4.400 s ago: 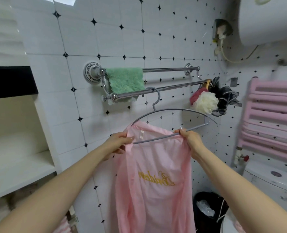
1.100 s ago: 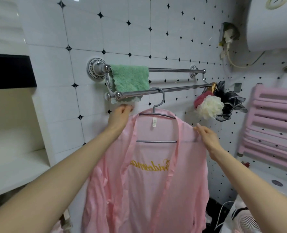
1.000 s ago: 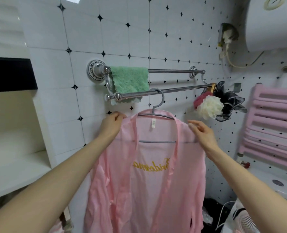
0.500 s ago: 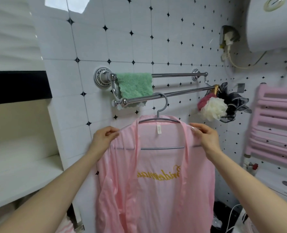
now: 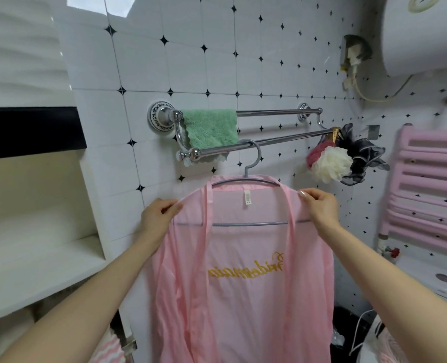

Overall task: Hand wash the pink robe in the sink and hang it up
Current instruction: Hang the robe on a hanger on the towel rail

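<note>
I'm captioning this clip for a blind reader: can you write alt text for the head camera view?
A pink robe hangs on a grey hanger hooked over a chrome towel rail, while the left hand and right hand pinch its shoulders. A green cloth drapes the rail.

White square tiles with small black diamonds at their corners cover the wall [image 5: 217, 61], and a pale patch of light glints off the tiles near the top left. A chrome towel rail [image 5: 277, 111] with two bars is fixed across it. A green cloth [image 5: 210, 128] hangs from the upper bar, and bath puffs [image 5: 331, 163] (one cream, one dark red, one black mesh) hang at the right end. To the left, a cream shelf [image 5: 34, 260] sits in a recess under a black band [image 5: 31, 132]. On the right wall are a pink radiator [image 5: 431, 189], a white water heater [image 5: 423, 32] and a plug [image 5: 353, 52] just beside it.
</note>
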Available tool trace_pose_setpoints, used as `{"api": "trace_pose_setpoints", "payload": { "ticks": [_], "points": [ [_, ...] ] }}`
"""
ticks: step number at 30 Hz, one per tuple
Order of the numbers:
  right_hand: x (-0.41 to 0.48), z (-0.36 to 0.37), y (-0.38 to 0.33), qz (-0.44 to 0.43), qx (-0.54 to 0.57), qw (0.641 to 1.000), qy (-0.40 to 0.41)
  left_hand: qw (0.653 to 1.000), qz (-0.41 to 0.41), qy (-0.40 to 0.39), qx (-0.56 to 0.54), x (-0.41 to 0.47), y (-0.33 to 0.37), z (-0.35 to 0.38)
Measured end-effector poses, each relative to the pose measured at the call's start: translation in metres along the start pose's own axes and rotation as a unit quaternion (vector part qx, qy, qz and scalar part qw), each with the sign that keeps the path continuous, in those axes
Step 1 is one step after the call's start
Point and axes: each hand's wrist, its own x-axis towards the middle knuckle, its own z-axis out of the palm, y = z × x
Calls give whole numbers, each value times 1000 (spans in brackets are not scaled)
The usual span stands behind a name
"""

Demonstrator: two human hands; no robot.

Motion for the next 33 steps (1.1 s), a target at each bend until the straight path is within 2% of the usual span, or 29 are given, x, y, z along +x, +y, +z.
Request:
{"api": "trace_pose_setpoints", "payload": {
  "ticks": [4, 7, 9, 10, 12, 14, 16, 18, 21, 24, 26, 28, 30, 33],
  "points": [
    [-10, 5, 9, -18, -67, 998, -6, 996, -4, 63, -66, -6, 8, -1],
    [-33, 16, 19, -115, -183, 971, 100, 996, -18, 63, -66, -7, 6, 0],
    [-63, 33, 21, -185, -164, 959, 141, 997, -27, 60, -52, -6, 2, 2],
    [-84, 45, 19, -190, -130, 966, 114, 996, -32, 59, -52, -5, 0, 4],
    [-121, 74, 15, -148, -45, 988, -14, 995, -53, 56, -61, -3, 1, 6],
    [-153, 107, 15, -63, 2, 986, -157, 996, -64, 30, -57, -3, -1, 6],
    [-175, 137, 21, 22, 15, 975, -222, 998, -53, 14, -7, -6, -11, 5],
    [-184, 159, 28, 90, 14, 966, -240, 995, -82, 44, 47, -16, -26, 8],
    [-180, 172, 33, 154, 0, 957, -245, 977, -196, 64, 54, -46, -42, 16],
    [-174, 169, 34, 145, 24, 963, -224, 961, -271, -29, 50, -72, -66, 19],
    [-174, 159, 33, 152, 56, 961, -224, 952, -270, -98, 103, -77, -90, 18],
    [-175, 144, 28, 170, 96, 957, -215, 956, -242, -115, 121, -84, -94, 17],
    [-172, 128, 26, 198, 127, 951, -203, 970, -217, -72, 83, -93, -81, 16],
    [-164, 108, 30, 227, 169, 935, -214, 972, -232, 0, 24, -108, -66, 12]
  ]
}}
